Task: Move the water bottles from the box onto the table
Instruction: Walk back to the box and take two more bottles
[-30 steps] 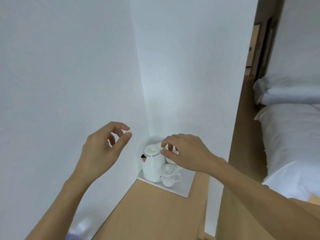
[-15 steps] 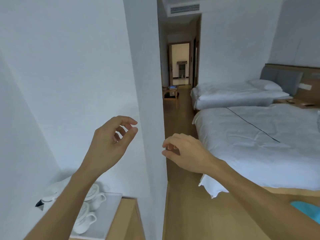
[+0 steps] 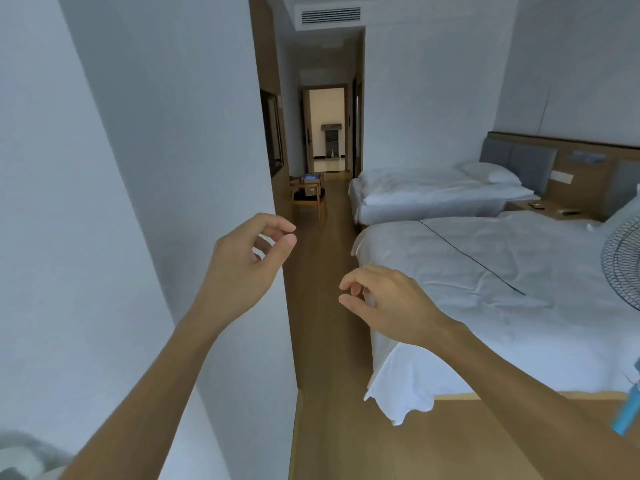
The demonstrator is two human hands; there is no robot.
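Left hand: the left hand is raised in the air before a white wall, fingers loosely curled, thumb near the forefinger, holding nothing.
Right hand: the right hand is lower and to the right of the left one, knuckles up, fingers hanging relaxed and curled, holding nothing.
Hands, relation: well apart, touching neither each other nor any object.
Water bottles and box: not identifiable in this view; their place cannot be told.
Surface: a small wooden table stands far beyond the hands, down the passage, with a small blue item on top too small to make out.
Floor: wooden floor runs between and below the hands toward an open doorway at the far end.
Near bed: a bed with white sheets lies just right of and behind the right hand, a thin dark line crossing its cover.
Far bed: a second white bed with a pillow lies beyond the near one.
Headboard: grey and wood headboard runs behind both beds.
Fan: the wire guard of a fan shows at the right edge, right of the right hand.
Vent: a ceiling vent sits high above the hands.
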